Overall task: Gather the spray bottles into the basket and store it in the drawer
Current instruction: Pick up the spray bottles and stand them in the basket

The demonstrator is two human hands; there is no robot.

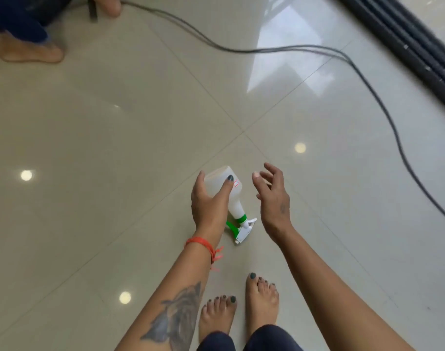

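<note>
A white spray bottle (233,198) with a green collar and a white-and-green trigger head lies tilted over the tiled floor, its base pointing away from me and its nozzle toward my feet. My left hand (207,198) is wrapped around the bottle's body, thumb on top. My right hand (273,196) hovers just to the right of the bottle with fingers spread and nothing in it. No basket or drawer is in view.
Black cables (317,50) snake across the glossy floor from the top left to the right edge. A dark door track (404,34) runs along the top right. Another person's bare foot (28,51) stands at the top left. My own bare feet (241,307) are below the bottle.
</note>
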